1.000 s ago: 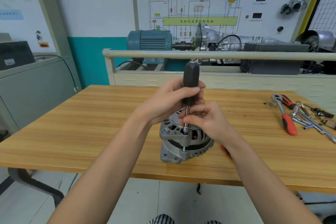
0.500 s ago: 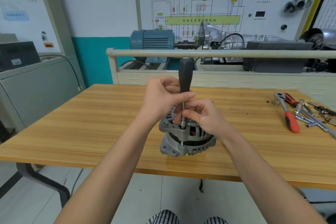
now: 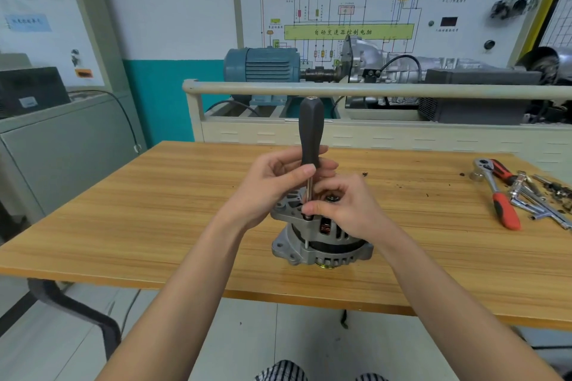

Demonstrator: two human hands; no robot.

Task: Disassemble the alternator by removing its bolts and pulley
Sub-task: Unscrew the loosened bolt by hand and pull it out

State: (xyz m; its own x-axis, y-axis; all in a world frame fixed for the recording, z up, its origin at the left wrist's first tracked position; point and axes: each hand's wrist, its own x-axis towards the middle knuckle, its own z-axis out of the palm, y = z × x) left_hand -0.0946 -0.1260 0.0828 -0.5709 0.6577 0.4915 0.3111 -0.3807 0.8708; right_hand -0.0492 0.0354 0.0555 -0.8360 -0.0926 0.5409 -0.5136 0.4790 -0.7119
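Alternator [image 3: 322, 241] stands upright near the front edge of the wooden table [image 3: 123, 226], about mid-width, and I see copper windings through a slot in its housing. A black-handled driver [image 3: 310, 133] stands vertical over its near-left rim. My left hand [image 3: 269, 189] grasps the lower handle, thumb across it. My right hand [image 3: 343, 207] pinches the metal shaft just above the housing. Far right on the table lie a red-handled ratchet [image 3: 501, 198] and a loose heap of metal tools [image 3: 538, 195]; I see no tray or box holding them.
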